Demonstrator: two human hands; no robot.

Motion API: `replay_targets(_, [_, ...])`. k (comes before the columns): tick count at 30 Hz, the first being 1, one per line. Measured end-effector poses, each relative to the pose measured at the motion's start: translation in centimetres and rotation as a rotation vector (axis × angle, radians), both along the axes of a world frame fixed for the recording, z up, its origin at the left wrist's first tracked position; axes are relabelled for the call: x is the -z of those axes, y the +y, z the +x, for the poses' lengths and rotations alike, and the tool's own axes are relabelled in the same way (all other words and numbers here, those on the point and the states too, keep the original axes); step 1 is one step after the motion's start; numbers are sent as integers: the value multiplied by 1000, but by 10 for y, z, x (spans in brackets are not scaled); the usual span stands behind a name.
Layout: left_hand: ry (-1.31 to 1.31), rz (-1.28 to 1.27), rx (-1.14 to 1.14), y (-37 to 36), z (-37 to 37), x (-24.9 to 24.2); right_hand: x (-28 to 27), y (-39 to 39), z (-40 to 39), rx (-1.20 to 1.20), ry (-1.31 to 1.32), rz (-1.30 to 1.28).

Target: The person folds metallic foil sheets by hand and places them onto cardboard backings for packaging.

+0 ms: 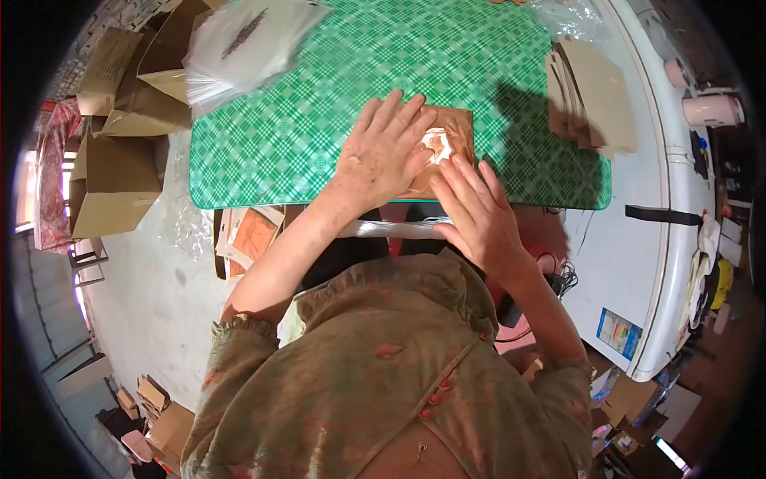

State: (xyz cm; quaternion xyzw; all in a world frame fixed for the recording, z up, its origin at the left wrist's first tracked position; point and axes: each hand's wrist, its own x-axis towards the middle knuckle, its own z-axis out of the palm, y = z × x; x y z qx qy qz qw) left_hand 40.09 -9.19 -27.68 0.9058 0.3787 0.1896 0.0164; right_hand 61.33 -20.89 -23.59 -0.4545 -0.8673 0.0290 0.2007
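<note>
A flat copper-brown piece (460, 120) with a glossy, film-like surface lies on the green checked tablecloth (319, 168) near the table's front edge. A bright glare covers its middle. My left hand (383, 152) rests flat over its left part, fingers stretched out and slightly spread, hiding that side. At the lower right corner is my right hand (483, 219), its fingers extended and tips over the piece's edge. Neither hand is wrapped round anything.
A stack of clear plastic bags (255, 48) lies at the table's back left. Several brown cardboard sheets (594, 96) sit at the right edge. Open cardboard boxes (120, 184) stand to the left. Below the table edge, a box holds orange-brown flat pieces (254, 233).
</note>
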Motion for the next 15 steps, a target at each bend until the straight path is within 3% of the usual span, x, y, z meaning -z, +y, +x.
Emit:
replay_targets(5, [6, -8, 8, 1, -1, -1, 50, 10, 3, 78, 11, 151])
replay_targets(9, [2, 17, 22, 1, -4, -2, 52, 11, 3, 90, 39, 211])
replay_targets(13, [-139, -65, 194, -9, -17, -20, 53, 9, 4, 104, 69, 209])
replay_targets(15, [-88, -149, 266, -25, -25, -22, 53, 9, 3, 108, 81, 200])
